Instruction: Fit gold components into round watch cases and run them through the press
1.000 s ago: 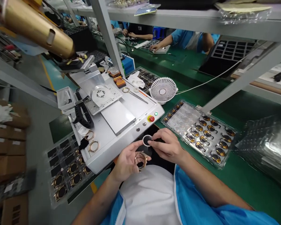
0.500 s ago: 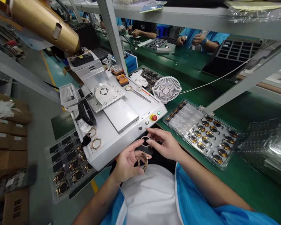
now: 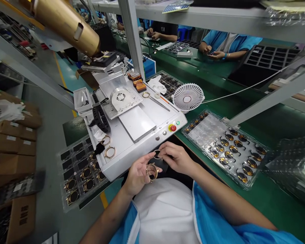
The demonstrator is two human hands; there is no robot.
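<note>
Two bare hands meet just in front of a white bench machine [image 3: 127,154], low over the wearer's lap. The left hand [image 3: 136,174] grasps a gold-coloured round frame [image 3: 156,173], apparently a watch case, tilted between its thumb and fingers, while its extended index fingertip reaches the near side of a thin ring [image 3: 155,157]. The right hand [image 3: 179,157] has its fingers drawn together in a pinch at the ring's other side, so the ring sits between the hands, beyond the frame and apart from it. Whether anything clear fills the ring cannot be told.

The step in hand looks like fine handling or checking of the ring. Any next move seems to call for a light fingertip hold on its edge, with the frame secured lower in the left palm.

On the machine's left corner lie two more gold-coloured frames [image 3: 105,152], and tweezers [image 3: 159,104] lie farther back. A white fan [image 3: 188,98] stands behind the machine's right side, and a clear tray [image 3: 200,135] of round dark parts rests on the green counter [image 3: 244,101], to the right.
</note>
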